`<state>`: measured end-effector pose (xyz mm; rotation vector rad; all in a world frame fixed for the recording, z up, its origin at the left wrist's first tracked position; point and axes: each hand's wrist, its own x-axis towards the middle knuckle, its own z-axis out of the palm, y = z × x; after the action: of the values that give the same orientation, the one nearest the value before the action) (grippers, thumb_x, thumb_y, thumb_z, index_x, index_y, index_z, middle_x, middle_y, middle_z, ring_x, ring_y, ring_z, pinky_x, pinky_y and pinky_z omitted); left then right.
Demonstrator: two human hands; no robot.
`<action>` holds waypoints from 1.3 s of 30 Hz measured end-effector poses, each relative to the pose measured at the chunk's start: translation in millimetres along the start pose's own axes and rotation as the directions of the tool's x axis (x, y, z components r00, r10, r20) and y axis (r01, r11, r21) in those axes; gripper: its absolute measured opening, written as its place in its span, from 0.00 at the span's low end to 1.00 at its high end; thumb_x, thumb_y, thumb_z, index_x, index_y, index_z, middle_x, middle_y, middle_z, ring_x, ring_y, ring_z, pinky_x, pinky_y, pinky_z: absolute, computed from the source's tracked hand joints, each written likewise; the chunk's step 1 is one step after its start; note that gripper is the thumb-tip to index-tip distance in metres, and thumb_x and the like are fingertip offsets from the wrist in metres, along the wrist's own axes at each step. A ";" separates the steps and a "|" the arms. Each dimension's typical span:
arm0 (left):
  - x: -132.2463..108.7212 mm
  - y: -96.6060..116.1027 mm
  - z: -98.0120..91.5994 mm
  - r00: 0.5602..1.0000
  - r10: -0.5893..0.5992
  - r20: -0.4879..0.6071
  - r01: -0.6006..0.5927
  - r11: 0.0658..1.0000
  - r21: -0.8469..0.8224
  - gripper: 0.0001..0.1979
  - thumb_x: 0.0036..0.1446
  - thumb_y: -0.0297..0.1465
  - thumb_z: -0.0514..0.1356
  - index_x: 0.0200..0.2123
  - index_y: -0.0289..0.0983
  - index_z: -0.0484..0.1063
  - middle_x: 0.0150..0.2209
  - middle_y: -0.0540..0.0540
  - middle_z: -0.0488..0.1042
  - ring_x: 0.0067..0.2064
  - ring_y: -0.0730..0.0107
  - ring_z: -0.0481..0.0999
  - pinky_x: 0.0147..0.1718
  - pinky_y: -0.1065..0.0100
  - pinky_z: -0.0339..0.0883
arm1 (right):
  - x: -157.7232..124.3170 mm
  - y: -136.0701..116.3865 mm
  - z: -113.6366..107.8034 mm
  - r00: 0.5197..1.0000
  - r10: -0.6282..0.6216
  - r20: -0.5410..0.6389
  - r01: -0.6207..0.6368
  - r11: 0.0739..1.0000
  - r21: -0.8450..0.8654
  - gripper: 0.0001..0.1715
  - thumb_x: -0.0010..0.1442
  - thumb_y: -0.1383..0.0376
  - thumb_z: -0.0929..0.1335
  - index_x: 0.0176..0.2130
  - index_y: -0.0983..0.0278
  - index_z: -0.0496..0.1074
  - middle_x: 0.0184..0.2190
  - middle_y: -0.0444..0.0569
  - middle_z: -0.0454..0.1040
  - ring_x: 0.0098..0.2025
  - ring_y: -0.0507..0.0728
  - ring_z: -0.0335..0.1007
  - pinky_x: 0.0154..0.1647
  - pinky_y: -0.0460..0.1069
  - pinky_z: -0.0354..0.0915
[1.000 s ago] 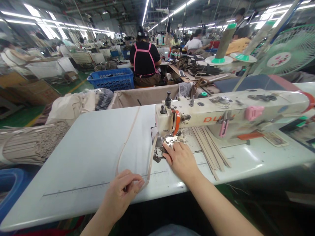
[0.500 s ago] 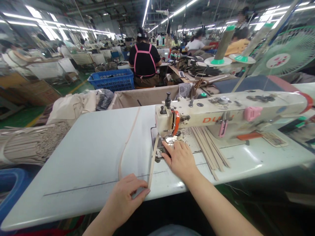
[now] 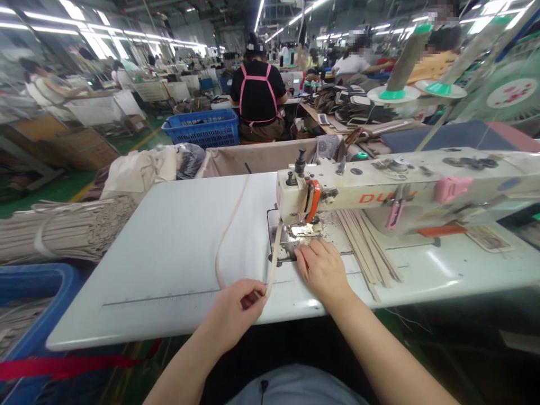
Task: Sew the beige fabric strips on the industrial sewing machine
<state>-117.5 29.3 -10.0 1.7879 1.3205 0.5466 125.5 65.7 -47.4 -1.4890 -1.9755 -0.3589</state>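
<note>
A narrow beige fabric strip (image 3: 275,256) runs from under the head of the sewing machine (image 3: 291,194) down to the table's front edge. There my left hand (image 3: 234,312) pinches it between thumb and fingertips. Beyond that hand, more strip (image 3: 230,228) curves away across the white tabletop. My right hand (image 3: 324,271) rests just in front of the metal needle plate (image 3: 291,235), right of the strip and apart from it. Its fingers are curled in, and anything under them is hidden. Several loose beige strips (image 3: 367,250) lie beneath the machine arm.
A ruler scale (image 3: 169,297) marks the white table. At left are a tied bundle of strips (image 3: 63,233) and a blue bin (image 3: 63,287). Thread cones (image 3: 407,62) stand above the machine. Ahead, a person in a pink-strapped apron (image 3: 258,93) sits beside a blue basket (image 3: 202,126).
My right hand has drawn back from the needle plate, its index finger and thumb now curled in. My left hand still pinches the strip, now more bent near the fingers. The view has shifted.
</note>
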 end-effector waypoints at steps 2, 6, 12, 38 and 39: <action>0.4 -3.3 2.1 0.998 -0.066 0.011 0.067 0.990 -0.124 0.13 0.58 0.35 0.63 0.44 0.38 0.79 0.36 0.46 0.80 0.38 0.65 0.78 0.39 0.67 0.70 | 0.1 0.2 -0.2 1.000 -0.002 0.004 0.002 1.000 -0.002 0.21 0.73 0.62 0.62 0.33 0.64 0.77 0.31 0.54 0.72 0.38 0.61 0.65 0.41 0.57 0.59; -1.5 -6.9 6.3 0.995 -0.103 0.009 0.101 0.955 -0.279 0.21 0.55 0.35 0.66 0.51 0.35 0.76 0.37 0.44 0.81 0.38 0.65 0.78 0.40 0.65 0.71 | -4.3 -3.6 -3.6 1.000 0.003 0.003 -0.003 0.996 0.084 0.20 0.73 0.63 0.62 0.34 0.65 0.78 0.30 0.53 0.72 0.36 0.61 0.66 0.41 0.56 0.62; -4.7 -0.9 10.3 0.993 -0.111 0.030 0.115 0.941 -0.320 0.20 0.55 0.37 0.66 0.49 0.34 0.75 0.35 0.46 0.78 0.35 0.68 0.77 0.38 0.65 0.70 | -20.0 -25.5 -11.0 0.965 0.186 0.185 -0.262 0.751 0.606 0.13 0.69 0.63 0.64 0.42 0.61 0.79 0.32 0.48 0.76 0.36 0.57 0.72 0.39 0.52 0.68; -5.3 5.3 26.2 0.998 -0.062 -0.026 0.061 0.996 -0.065 0.27 0.53 0.32 0.66 0.56 0.38 0.68 0.29 0.54 0.74 0.30 0.69 0.75 0.35 0.67 0.68 | -27.2 -52.9 -0.7 0.816 0.186 0.547 -0.576 0.194 0.794 0.22 0.54 0.64 0.73 0.50 0.61 0.75 0.28 0.41 0.76 0.29 0.53 0.70 0.33 0.48 0.68; -5.8 5.8 29.6 0.996 -0.058 -0.064 0.057 0.998 -0.018 0.27 0.52 0.32 0.67 0.56 0.39 0.67 0.28 0.56 0.72 0.29 0.69 0.74 0.34 0.67 0.68 | -27.1 -53.5 -0.4 0.812 0.184 0.555 -0.583 0.189 0.790 0.22 0.54 0.63 0.73 0.50 0.61 0.75 0.28 0.41 0.76 0.29 0.53 0.70 0.33 0.48 0.67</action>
<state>-94.2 12.7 -21.2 1.7264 1.4034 0.5852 80.0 27.5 -56.0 -1.1140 -1.3531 1.2535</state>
